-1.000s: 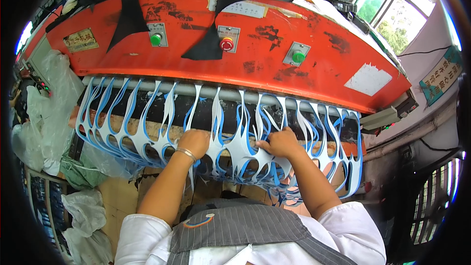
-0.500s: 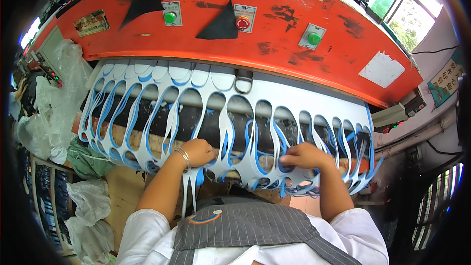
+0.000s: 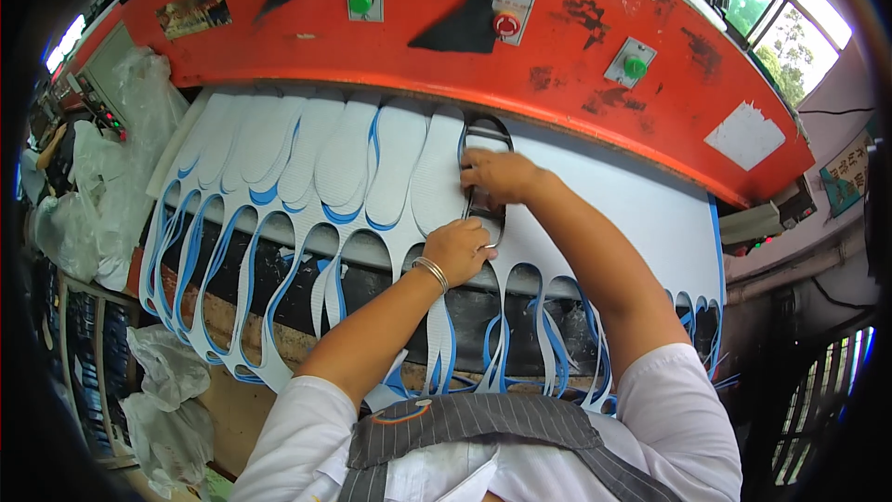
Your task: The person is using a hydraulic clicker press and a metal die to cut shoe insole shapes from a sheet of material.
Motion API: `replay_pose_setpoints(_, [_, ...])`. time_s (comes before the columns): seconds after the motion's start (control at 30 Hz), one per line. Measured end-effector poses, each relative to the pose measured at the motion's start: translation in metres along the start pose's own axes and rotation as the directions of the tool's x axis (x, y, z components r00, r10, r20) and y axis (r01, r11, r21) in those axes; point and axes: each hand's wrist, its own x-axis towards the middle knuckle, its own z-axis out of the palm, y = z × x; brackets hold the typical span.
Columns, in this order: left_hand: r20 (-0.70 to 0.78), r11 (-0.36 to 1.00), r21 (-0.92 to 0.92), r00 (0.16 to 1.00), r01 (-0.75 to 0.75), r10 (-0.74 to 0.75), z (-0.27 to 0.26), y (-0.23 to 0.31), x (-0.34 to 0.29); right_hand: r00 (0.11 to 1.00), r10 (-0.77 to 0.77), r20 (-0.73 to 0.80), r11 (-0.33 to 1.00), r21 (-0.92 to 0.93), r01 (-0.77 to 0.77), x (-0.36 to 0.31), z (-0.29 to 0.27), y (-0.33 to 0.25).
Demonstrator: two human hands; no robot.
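A sole-shaped steel cutting die stands on a white foam sheet with blue layers beneath. My right hand reaches across the die with its fingers closed on the upper part of it. At the die's near end is my left hand, its fingers curled on the rim; bracelets circle that wrist. To the left lie several cut sole shapes in a row. The sheet's near part is a web of thin white and blue strips round long holes, hanging over the front edge.
Behind the sheet runs the orange-red press beam, with green buttons and a red stop button. Black scraps hang down over it. Clear plastic bags sit at the left; a pipe runs along the right wall.
The sheet has slid out toward me, showing more cut soles and the whole die. Both hands left the strips and moved up to the die, the right one leftward.
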Motion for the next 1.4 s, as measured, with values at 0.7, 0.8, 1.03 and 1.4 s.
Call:
replay_pose_setpoints(0.7, [-0.201,0.989,0.101,0.976,0.106,-0.084,0.038,-0.019,0.026,0.756,-0.267,-0.598,0.913,0.095,0.397,-0.009,0.068,0.074])
replay_pose_setpoints(0.8, [-0.062,0.880,0.475,0.997,-0.013,0.048,0.030,-0.016,0.030,0.672,-0.107,-0.733,0.926,0.172,0.335,-0.035,0.029,0.088])
replay_pose_setpoints(1.03, [0.461,0.652,0.757,0.679,0.035,-0.572,0.012,0.071,0.117,0.316,0.759,-0.570,0.537,0.822,0.191,-0.114,0.006,0.111])
replay_pose_setpoints(1.4, [-0.174,0.779,0.610,0.983,0.147,-0.050,0.076,-0.010,0.127,0.424,0.905,0.036,0.248,0.765,-0.594,-0.116,0.079,0.080])
